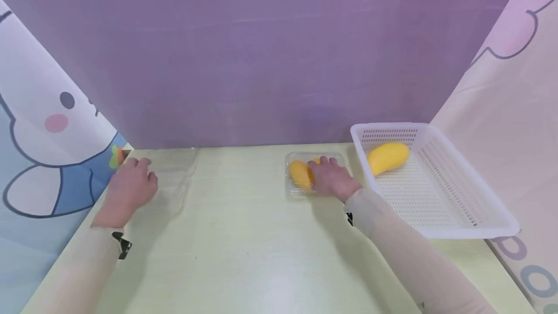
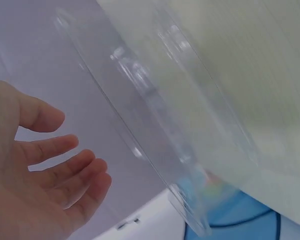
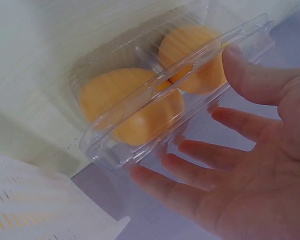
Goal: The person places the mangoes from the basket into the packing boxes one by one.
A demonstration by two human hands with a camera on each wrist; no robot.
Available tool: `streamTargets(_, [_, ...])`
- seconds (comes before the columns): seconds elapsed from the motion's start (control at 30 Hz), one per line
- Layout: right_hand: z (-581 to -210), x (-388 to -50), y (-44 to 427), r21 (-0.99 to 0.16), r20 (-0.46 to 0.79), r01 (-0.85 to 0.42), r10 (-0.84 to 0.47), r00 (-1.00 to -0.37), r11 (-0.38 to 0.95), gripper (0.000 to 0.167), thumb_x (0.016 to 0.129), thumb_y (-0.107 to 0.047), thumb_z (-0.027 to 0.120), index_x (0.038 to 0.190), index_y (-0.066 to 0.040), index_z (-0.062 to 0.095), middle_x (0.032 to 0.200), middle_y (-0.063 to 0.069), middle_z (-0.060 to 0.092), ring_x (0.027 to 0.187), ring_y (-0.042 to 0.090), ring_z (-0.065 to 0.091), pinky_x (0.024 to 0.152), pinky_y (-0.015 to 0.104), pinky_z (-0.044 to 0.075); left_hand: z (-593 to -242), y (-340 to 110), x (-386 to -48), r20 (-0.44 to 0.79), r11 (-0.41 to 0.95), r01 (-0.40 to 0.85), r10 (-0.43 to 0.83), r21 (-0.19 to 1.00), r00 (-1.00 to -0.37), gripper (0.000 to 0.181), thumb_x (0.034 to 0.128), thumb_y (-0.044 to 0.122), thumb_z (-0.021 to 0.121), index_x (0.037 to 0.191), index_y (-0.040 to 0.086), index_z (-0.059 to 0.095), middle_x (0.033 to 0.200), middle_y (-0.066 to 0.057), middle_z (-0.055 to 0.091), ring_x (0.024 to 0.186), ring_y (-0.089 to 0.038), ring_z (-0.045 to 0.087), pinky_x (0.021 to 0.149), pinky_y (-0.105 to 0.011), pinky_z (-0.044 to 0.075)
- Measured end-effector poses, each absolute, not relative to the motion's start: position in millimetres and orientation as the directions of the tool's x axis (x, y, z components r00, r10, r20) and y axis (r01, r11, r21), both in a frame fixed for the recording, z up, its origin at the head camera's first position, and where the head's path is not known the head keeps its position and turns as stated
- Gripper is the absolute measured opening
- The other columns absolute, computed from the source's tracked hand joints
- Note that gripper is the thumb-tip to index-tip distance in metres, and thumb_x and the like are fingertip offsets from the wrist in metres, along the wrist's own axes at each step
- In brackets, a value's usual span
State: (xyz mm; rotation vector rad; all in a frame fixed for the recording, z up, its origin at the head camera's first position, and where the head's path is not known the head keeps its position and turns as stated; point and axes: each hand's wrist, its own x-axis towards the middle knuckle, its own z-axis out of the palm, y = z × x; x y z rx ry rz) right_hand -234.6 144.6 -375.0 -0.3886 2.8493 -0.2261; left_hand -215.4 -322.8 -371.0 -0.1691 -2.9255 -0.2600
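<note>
A clear plastic clamshell box point(image 1: 289, 194) holds two yellow mangoes point(image 1: 299, 174), both visible through the plastic in the right wrist view. My right hand point(image 1: 333, 178) is over that box point(image 3: 102, 150), its fingers extended along one edge and the thumb at the lid; the exact contact is hard to tell. Further left, another clear plastic box point(image 1: 176, 178) lies by the table's back left corner. Beside it my left hand point(image 1: 131, 185) hovers with relaxed fingers, holding nothing. The left wrist view shows a gap between that hand point(image 2: 55, 175) and the clear plastic point(image 2: 150, 105).
A white perforated basket point(image 1: 457, 233) stands at the right of the pale table point(image 1: 244, 236). One yellow mango point(image 1: 388, 156) lies inside its far left part. A purple backdrop point(image 1: 279, 62) rises behind the table, with printed cloth panels point(image 1: 39, 130) at both sides.
</note>
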Motion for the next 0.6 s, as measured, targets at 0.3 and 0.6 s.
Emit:
streamTargets(0.3, [-373, -237, 146, -0.189, -0.22, -0.231, -0.271, -0.937, 0.954, 0.061, 0.095, -0.023, 0.067, 0.15, -0.009, 0.045, 0.138, 0.02, 0.048, 0.121, 0.041, 0.045, 0.095, 0.061, 0.047, -374, -363, -224, 0.133, 0.965, 0.01, -0.025, 0.26, -0.991, 0.049, 0.0971, 0.013, 0.043, 0.132, -0.022, 0.042, 0.121, -0.043, 0.045, 0.099, -0.057, 0.049, 0.078, -0.068, 0.044])
streamTargets(0.6, [-375, -240, 148, -0.204, -0.226, -0.213, -0.258, -0.939, 0.956, 0.059, 0.098, -0.021, 0.062, 0.153, -0.008, 0.042, 0.147, 0.022, 0.043, 0.13, 0.044, 0.041, 0.102, 0.064, 0.042, -379, -383, -219, 0.089, 0.958, -0.083, -0.111, 0.274, -0.99, 0.05, 0.0976, 0.014, 0.039, 0.129, -0.025, 0.04, 0.121, -0.045, 0.037, 0.105, -0.061, 0.035, 0.086, -0.074, 0.035])
